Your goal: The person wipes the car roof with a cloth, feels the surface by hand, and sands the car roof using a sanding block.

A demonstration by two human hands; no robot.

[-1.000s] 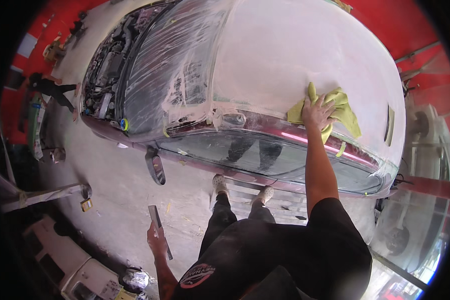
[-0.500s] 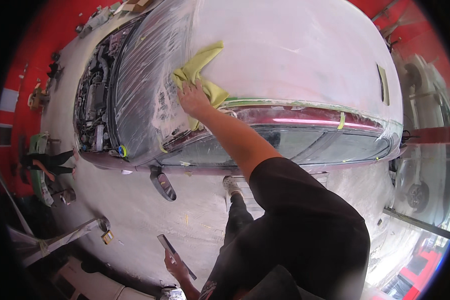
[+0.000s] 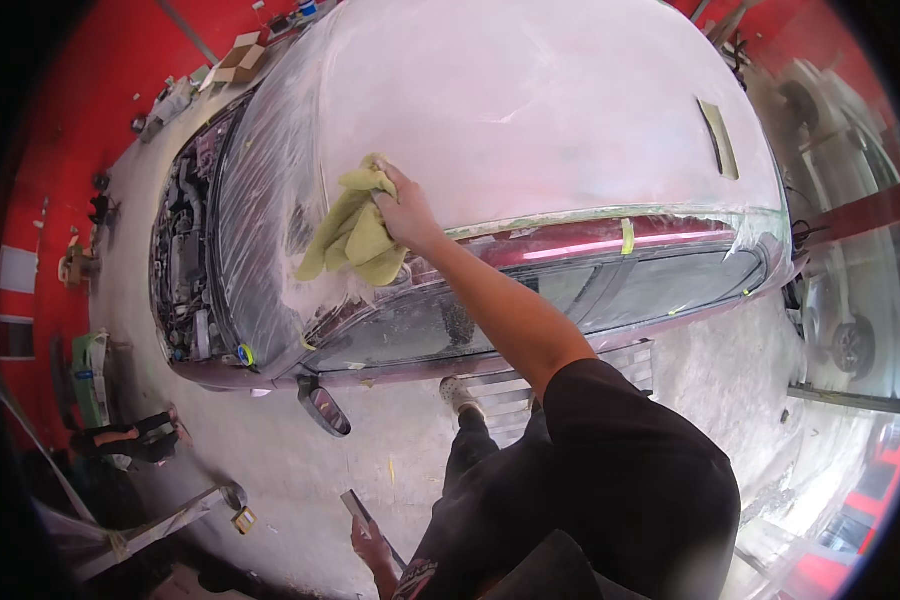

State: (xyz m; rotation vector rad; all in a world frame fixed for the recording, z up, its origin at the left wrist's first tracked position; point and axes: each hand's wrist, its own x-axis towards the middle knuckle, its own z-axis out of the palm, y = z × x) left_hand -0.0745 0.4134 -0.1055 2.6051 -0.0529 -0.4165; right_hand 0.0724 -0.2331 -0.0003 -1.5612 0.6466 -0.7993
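My right hand grips a crumpled yellow-green cloth over the front corner of the car roof, beside the windscreen covered in dusty, streaked plastic film. The roof is pale with primer or dust, and its side edge shows dark red paint. Low by my body, my left hand holds a long, flat bar-shaped block, away from the car.
The open engine bay is at the left. A co-worker in dark clothes is at lower left, near a green object and a stand. A white vehicle stands at the right; a cardboard box sits beyond the car.
My right hand swept left with the cloth from the rear of the roof to the front, then lifted the cloth into a bunch. My left hand still holds the block low.
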